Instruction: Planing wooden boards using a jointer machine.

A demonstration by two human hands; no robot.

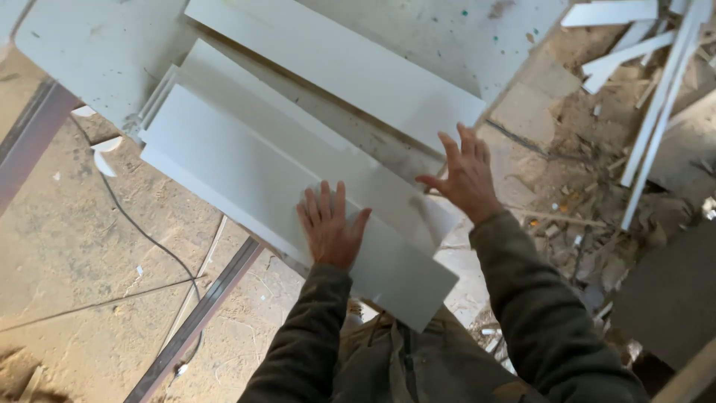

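A paint-flecked white worktable (112, 45) carries 3 long flat white boards: 1 separate board (335, 63) farther up, and 2 stacked, the top white board (246, 179) overhanging the table's near edge. The left hand (328, 224) lies flat, fingers spread, on it. The right hand (466, 175) hovers open beside the lower stacked board (298, 127). White offcut strips (656, 82) litter the floor right.

A white, paint-speckled worktop (97, 45) fills the upper left and middle of the frame. On it lie long white boards: a stack (253, 164) running from the left edge down to lower centre, and a single board (335, 63) above it. The sawdust-covered floor (74, 254) at lower left carries a dark cable (142, 231), and white strips (656, 89) lie on it at upper right.
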